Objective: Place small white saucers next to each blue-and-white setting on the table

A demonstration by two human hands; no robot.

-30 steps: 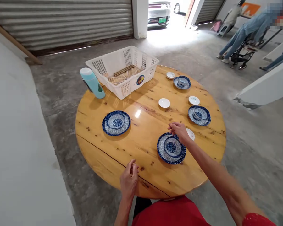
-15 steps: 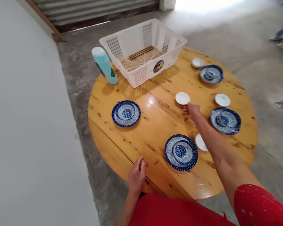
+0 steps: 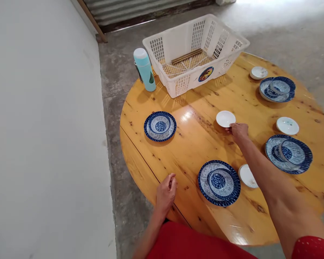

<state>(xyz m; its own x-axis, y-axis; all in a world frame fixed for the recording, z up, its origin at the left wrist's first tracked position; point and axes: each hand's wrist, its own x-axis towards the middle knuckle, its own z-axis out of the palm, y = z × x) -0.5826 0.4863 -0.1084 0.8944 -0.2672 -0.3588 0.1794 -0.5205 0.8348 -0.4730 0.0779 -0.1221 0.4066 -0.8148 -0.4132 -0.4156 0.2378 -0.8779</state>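
My right hand [image 3: 239, 131] reaches over the middle of the round wooden table, its fingers pinching the near right rim of a small white dish [image 3: 225, 118]. My left hand [image 3: 166, 190] rests at the table's near edge with its fingers curled in and nothing visible in them. To the right of it sits a blue-and-white plate [image 3: 205, 167] bearing a matching bowl [image 3: 218, 181]. A white dish [image 3: 247, 176] beside that plate is partly hidden by my right forearm. Farther left on the table lies another blue-rimmed plate [image 3: 148, 135] with a bowl [image 3: 160, 126] on it.
A white plastic basket [image 3: 186, 81] with thin sticks [image 3: 187, 56] inside stands at the back, beside a light-blue bottle [image 3: 145, 72]. On the right are more blue-and-white plates [image 3: 305, 158] with bowls, and white dishes [image 3: 287, 126]. A white wall [image 3: 48, 126] rises at left.
The view has swung left and closer, so the table's things appear farther right. My right hand has drawn the small white dish slightly nearer. My left hand stays curled at the edge.
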